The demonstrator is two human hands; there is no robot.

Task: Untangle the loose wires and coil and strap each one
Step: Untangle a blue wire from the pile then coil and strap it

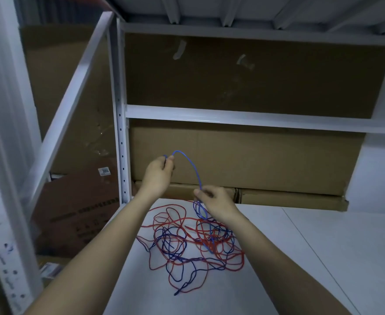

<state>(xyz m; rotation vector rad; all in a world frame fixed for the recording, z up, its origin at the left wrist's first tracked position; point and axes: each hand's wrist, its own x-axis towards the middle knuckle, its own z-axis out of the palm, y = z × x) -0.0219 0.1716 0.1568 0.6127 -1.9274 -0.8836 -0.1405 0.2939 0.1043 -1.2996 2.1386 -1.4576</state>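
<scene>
On white shelf (323, 258), front-centre: one tangle, two wires, lying in overlapping loops between the forearms.

Item 1, blue wire (192, 165). One end is being lifted clear of the pile. Left hand (158, 172) is pinching it near the tip, thumb and fingertips closed on the wire, raised in front of the cardboard (255, 155). Right hand (216, 202) is pinching the same wire lower down, fingers curled round it, just above the tangle. Between the hands the wire is arching in a free span; below the right hand it is dropping into the heap, where it is weaving through the red loops. Its far end is lying at the near edge of the pile.

Item 2, red wire (221, 253). Lying loose on the shelf, untouched, crossing the blue at many places.

Step in hand, as judged: drawing out the blue wire, early in the task; nothing is coiled or strapped yet.

Handling notes. Feeding the blue wire through the right fingers a little at a time is likely better than hauling, since a hard pull may be tightening crossings into knots. Where a red loop is riding up with it, lowering the span and shaking that loop off should be freeing it. Keeping the left pinch firm on the end is giving a start for the coil.
</scene>
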